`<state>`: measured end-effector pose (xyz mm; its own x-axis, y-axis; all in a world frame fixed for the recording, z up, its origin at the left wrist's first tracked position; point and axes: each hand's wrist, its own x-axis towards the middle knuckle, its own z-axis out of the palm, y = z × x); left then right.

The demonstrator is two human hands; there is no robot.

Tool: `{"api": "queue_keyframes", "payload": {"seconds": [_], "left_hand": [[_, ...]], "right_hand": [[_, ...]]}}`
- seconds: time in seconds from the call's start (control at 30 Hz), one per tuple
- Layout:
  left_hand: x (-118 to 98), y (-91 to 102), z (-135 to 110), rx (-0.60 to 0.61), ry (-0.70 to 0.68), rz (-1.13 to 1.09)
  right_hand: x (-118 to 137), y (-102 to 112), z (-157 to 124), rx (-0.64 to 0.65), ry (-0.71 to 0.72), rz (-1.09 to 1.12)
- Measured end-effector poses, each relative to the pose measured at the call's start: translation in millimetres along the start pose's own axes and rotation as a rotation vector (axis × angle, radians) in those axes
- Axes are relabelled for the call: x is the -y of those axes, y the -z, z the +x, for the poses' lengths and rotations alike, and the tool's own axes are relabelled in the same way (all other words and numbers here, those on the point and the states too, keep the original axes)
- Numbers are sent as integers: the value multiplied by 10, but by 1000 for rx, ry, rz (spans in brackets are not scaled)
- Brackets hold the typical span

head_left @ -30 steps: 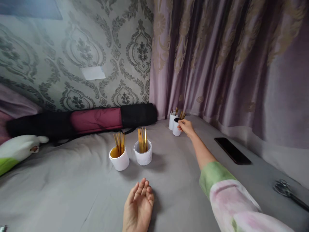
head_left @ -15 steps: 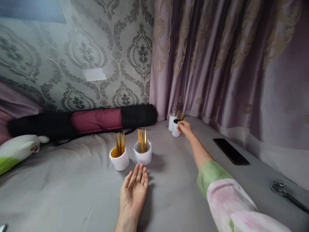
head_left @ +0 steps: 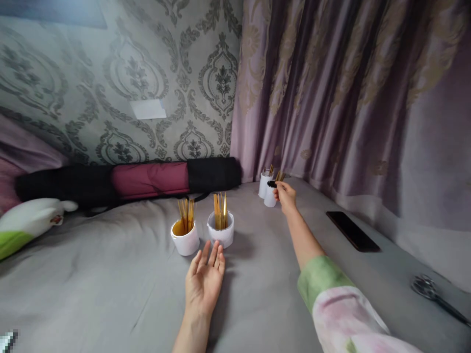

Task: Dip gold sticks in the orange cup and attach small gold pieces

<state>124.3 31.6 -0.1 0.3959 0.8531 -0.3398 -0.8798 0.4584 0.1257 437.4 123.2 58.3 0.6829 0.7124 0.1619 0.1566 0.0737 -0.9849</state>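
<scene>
My left hand (head_left: pixel 205 282) lies palm up with fingers stretched out, and it holds nothing. Its fingertips are just in front of a white cup (head_left: pixel 221 237) with thin wooden sticks (head_left: pixel 220 212) standing in it, one with a bright gold tip. To the left is another white cup (head_left: pixel 185 245), yellow inside, with several thin sticks (head_left: pixel 187 214). Farther back, my right hand (head_left: pixel 286 197) is pinched at the rim of a small white cup (head_left: pixel 270 198) with a dark inside. Sticks (head_left: pixel 280 175) show just behind its fingers; what the fingertips grip is hidden.
A white jar (head_left: pixel 264 184) with sticks stands behind the small cup. A black phone (head_left: pixel 352 231) and a metal-headed tool (head_left: pixel 427 288) lie to the right. Along the wall stretches a black and maroon long bag (head_left: pixel 150 179); a plush toy (head_left: pixel 27 223) is at left.
The view has shifted slightly, so the cups appear a little farther right. My right hand stays at the small cup's rim, its fingers still pinched. My left hand remains palm up.
</scene>
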Motion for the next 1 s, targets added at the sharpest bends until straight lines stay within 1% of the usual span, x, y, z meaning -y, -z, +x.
{"api": "queue_keyframes", "payload": {"seconds": [0.03,0.07,0.23,0.33,0.37,0.43,0.53,0.63,0.83,1.0], "left_hand": [[0,-8,-6,1,3,3],[2,-18,-12,2,9,7],[6,-65,-43,29,34,24],[-1,-76,-53,52,46,38],[-4,-77,-56,60,51,43],[-7,-80,-60,73,58,47],[-8,-85,-65,85,67,45],[-8,-90,-69,83,71,56],[-15,-71,-65,100,83,28],[-16,-57,-51,98,95,30]], "right_hand": [[16,-19,-65,-64,6,71],[28,-42,-133,-90,-2,125],[79,-185,-459,-38,-36,220],[136,-263,-623,20,-68,256],[159,-285,-677,62,-90,263],[197,-323,-785,195,-120,243],[215,-380,-930,413,-127,156],[191,-444,-1029,589,-128,109],[185,-551,-1130,750,-82,68],[196,-609,-1193,828,-15,26]]}}
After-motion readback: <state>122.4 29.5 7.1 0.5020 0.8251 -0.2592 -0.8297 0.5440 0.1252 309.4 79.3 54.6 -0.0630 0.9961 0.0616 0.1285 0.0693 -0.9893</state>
